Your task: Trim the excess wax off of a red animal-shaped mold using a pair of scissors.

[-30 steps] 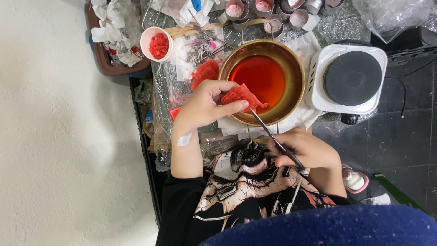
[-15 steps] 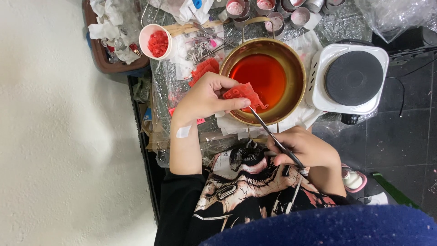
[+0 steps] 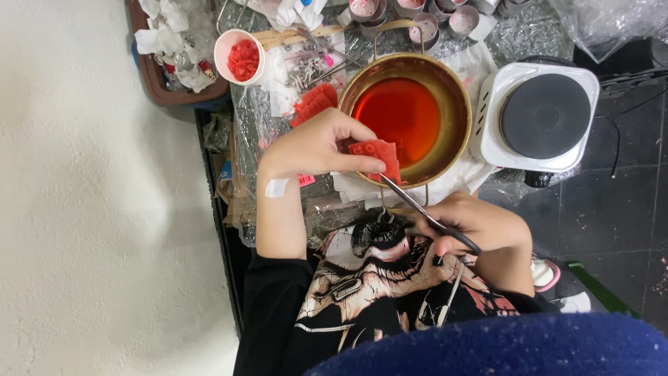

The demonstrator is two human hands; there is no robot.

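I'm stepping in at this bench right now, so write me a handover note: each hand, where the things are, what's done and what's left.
Left hand: pinches a red slab at the near rim of the brass pot.
Right hand: grip closed on a thin metal tool, tip at the slab's lower edge.
Things: pot holds orange-red liquid; hot plate beside it, bare; white cup of red bits and more red pieces lie beyond the left hand; small tins sit behind the pot.
Done: one slab in hand.
Left: other red pieces untouched.
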